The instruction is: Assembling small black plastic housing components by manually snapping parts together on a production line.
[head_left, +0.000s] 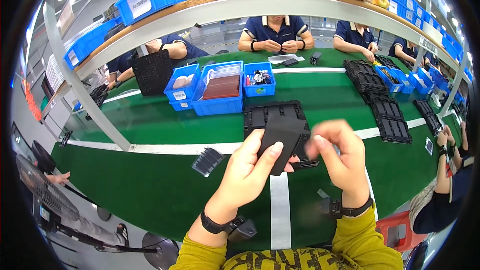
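My left hand (245, 172) is closed around a flat black rectangular piece (280, 140), its thumb lying across the face. The piece is tilted, and its kind is not clear. Just to its right, my right hand (345, 157) is raised with fingers curled and thumb and forefinger close in a pinch. Those fingertips are blurred, so anything between them cannot be made out. Beneath and beyond the held piece, a black moulded plastic tray (254, 115) lies on the green tabletop (140, 180). A small sheet with dark strips (208, 162) rests left of my left hand.
Blue bins stand beyond the tray: one with brown-red flat pieces (220, 89), one with small parts (260, 90). Black trays (392, 119) spread along the right. A metal shelf post (92, 85) rises at left. Co-workers sit across the table (276, 35) and at right (447, 190).
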A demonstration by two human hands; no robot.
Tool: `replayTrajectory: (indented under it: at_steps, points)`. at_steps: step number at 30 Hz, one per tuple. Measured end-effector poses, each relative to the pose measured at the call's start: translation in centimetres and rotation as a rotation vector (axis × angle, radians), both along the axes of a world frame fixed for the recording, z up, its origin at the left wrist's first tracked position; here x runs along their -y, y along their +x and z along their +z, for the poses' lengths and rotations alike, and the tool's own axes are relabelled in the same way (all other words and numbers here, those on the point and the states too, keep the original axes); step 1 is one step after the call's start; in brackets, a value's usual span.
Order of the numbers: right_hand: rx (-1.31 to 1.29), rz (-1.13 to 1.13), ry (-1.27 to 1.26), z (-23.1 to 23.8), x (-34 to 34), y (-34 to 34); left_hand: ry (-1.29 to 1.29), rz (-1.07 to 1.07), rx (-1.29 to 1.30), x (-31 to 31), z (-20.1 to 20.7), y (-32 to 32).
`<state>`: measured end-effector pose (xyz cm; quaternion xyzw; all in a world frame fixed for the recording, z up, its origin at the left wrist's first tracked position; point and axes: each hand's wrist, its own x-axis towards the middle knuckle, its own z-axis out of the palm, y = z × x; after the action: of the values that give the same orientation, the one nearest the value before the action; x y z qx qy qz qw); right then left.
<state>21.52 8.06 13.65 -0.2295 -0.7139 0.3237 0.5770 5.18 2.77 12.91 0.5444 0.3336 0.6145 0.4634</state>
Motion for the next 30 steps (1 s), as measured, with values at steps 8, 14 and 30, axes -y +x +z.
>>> replayTrajectory:
  at_steps: [8, 14, 30]
  points:
    - [0.213, 0.145, 0.102, 0.9, -1.1, 2.2, -0.045, 0.061, -0.141, -0.5, -0.2, 1.1]
    - [0.188, 0.228, 0.064, 0.5, -1.4, 2.6, -0.071, 0.042, -0.169, -0.4, -0.4, 1.2]
    - [0.181, 0.362, 0.071, 0.7, 0.1, 1.8, -0.101, -0.475, 0.155, -1.8, -2.4, -0.4]
